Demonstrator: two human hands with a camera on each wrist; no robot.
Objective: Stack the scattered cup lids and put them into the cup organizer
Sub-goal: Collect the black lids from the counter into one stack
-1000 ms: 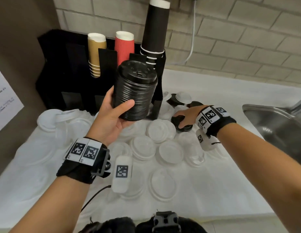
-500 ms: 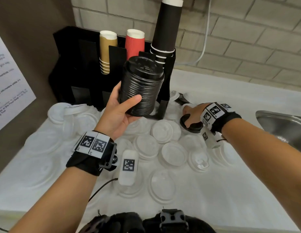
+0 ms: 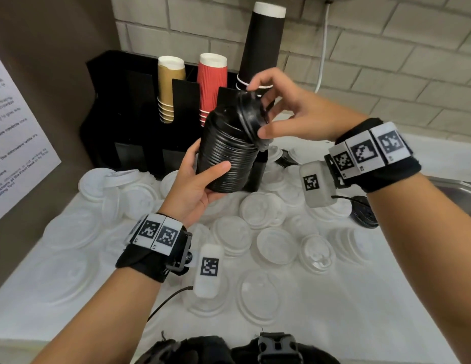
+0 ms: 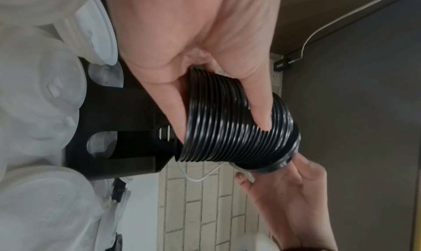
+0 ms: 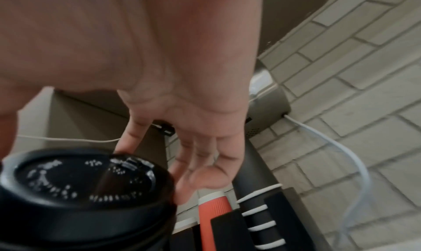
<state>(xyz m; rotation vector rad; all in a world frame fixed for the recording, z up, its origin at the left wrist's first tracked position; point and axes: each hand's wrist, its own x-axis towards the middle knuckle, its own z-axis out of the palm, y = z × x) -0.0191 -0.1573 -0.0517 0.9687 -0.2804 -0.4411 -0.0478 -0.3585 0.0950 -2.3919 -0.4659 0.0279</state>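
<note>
My left hand point(image 3: 206, 166) grips a tall stack of black lids point(image 3: 226, 156) above the counter, in front of the black cup organizer point(image 3: 129, 114). The wrist view shows the thumb across the ribbed stack of black lids point(image 4: 227, 127). My right hand point(image 3: 258, 109) pinches a single black lid point(image 3: 251, 114) and holds it tilted against the top of the stack. That black lid point(image 5: 84, 179) fills the lower left of the right wrist view, fingers point(image 5: 196, 166) at its rim. Many white lids point(image 3: 276, 245) lie scattered on the white counter.
The organizer holds gold cups point(image 3: 168, 88), red cups point(image 3: 212, 85) and a tall black cup stack point(image 3: 263, 46). A loose black lid point(image 3: 363, 211) lies at the right, near a steel sink point(image 3: 457, 187). A paper sign point(image 3: 13, 143) hangs left; a white cable point(image 3: 322, 48) runs down the brick wall.
My right hand lifted a black lid off the counter and brought it up to the top of the stack. The left hand kept hold of the stack and tilted it slightly.
</note>
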